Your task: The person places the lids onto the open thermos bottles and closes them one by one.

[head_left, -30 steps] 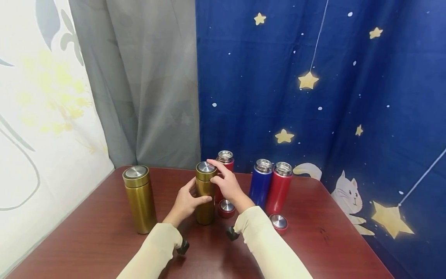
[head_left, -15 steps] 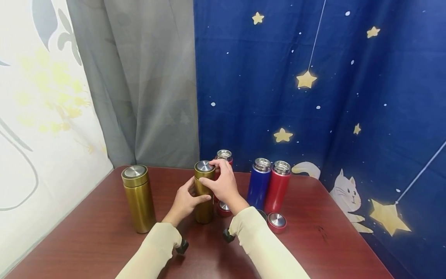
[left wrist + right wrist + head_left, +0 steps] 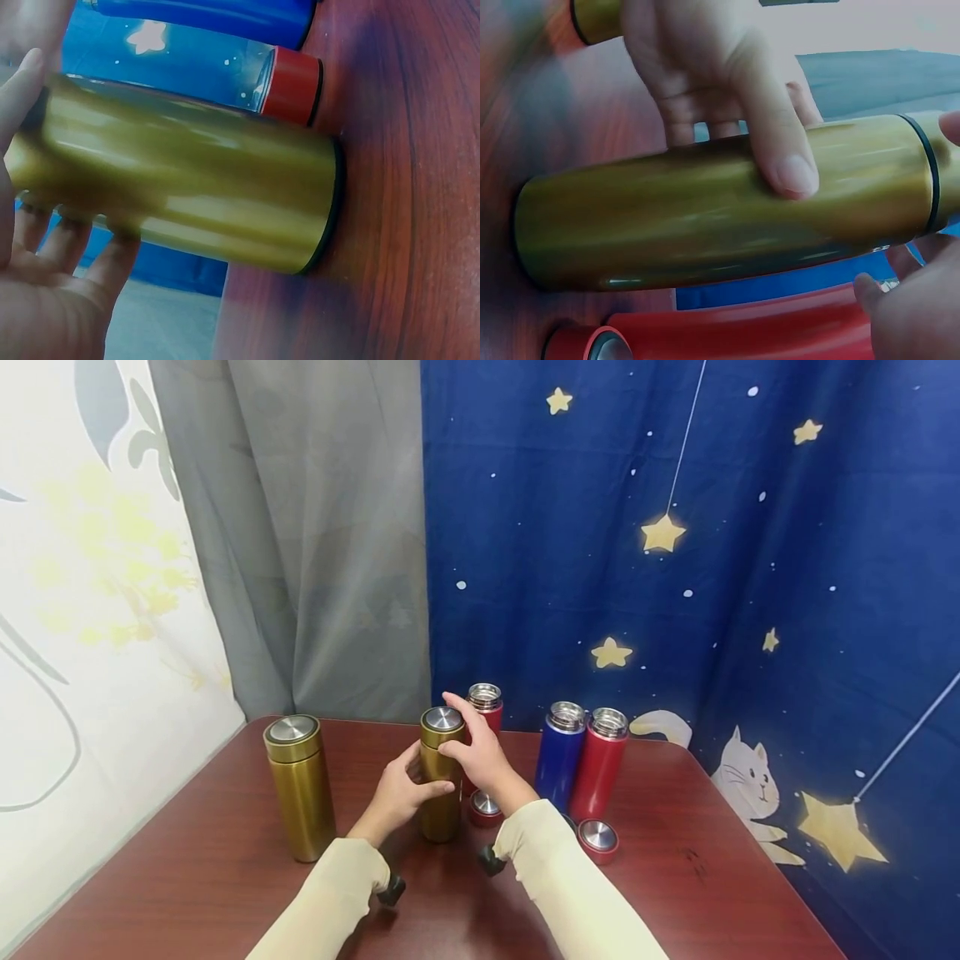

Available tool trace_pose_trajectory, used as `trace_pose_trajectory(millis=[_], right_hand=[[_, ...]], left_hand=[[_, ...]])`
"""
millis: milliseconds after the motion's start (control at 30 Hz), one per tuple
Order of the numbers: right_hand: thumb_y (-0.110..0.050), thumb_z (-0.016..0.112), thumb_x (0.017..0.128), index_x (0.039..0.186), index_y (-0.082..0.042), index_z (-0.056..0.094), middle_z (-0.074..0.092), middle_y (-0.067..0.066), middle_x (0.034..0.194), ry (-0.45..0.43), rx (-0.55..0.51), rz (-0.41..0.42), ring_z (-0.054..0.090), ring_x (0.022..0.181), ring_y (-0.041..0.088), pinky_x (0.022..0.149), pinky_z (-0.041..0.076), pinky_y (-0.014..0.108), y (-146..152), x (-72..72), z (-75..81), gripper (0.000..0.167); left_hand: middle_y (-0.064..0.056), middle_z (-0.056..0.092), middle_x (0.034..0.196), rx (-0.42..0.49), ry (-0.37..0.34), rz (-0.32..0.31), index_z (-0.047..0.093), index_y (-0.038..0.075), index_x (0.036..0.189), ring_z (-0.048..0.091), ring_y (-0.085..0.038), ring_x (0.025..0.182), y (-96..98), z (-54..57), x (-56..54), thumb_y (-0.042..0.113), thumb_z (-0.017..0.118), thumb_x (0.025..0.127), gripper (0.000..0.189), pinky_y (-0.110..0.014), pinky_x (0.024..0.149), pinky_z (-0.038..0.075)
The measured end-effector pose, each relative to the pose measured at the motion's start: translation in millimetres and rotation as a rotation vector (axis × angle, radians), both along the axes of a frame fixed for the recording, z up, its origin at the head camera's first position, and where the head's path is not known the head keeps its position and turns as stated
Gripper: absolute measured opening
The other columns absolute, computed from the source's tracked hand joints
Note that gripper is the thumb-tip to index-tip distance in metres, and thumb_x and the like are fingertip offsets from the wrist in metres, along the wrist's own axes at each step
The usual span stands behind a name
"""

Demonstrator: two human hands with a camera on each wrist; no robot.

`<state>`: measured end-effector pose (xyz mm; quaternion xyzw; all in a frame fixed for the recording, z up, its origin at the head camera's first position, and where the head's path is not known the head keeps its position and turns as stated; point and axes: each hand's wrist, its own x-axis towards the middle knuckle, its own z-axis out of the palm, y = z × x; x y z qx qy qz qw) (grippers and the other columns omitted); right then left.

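Note:
A gold thermos [image 3: 441,802] stands upright on the table, its gold lid [image 3: 442,720] with a silver top in place. My left hand [image 3: 400,793] grips its body from the left, thumb across the front and fingers behind, as the right wrist view also shows. At the top right, my right hand [image 3: 486,756] is round the lid, thumb at the front and index finger reaching behind. In the right wrist view its other fingers [image 3: 911,300] hang beside the thermos near the lid seam; the index fingertip's contact is hidden there.
A second lidded gold thermos [image 3: 302,802] stands left. Behind the right hand is a lidless red thermos [image 3: 491,714], with a red lid [image 3: 487,806] before it. Farther right stand lidless blue [image 3: 558,764] and red [image 3: 600,768] thermoses and another red lid [image 3: 598,839].
My right hand turned about the lid, its fingers closing nearer and then spreading out again behind it. The left hand and the gold thermos stayed in place.

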<state>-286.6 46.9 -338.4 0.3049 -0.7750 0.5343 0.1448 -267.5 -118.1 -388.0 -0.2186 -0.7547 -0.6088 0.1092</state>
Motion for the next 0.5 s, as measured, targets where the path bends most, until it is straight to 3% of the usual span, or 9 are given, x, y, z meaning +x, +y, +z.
trace_pose_trajectory(millis=[233,500], right_hand=[[0.007,0.053,0.076,0.145,0.002,0.038,0.039,0.023,0.147,-0.068,-0.072,0.162,0.048,0.123,0.038,0.103,0.041,0.044,1.1,2.4,8.5,0.071],[0.005,0.057,0.076,0.143,0.008,0.036,0.043,0.028,0.140,-0.069,-0.032,0.232,0.049,0.120,0.040,0.101,0.044,0.041,6.4,21.9,26.1,0.069]], left_hand=[[-0.019,0.055,0.135,-0.004,-0.039,-0.070,0.037,0.004,0.148,0.059,-0.033,0.116,-7.6,-21.9,-23.3,0.006,0.081,0.079,0.081,-0.045,0.095,0.049],[-0.017,0.054,0.135,0.034,-0.114,-0.280,0.038,0.005,0.146,0.055,-0.031,0.120,-17.5,-23.3,-35.0,0.007,0.077,0.083,0.074,-0.045,0.100,0.045]])
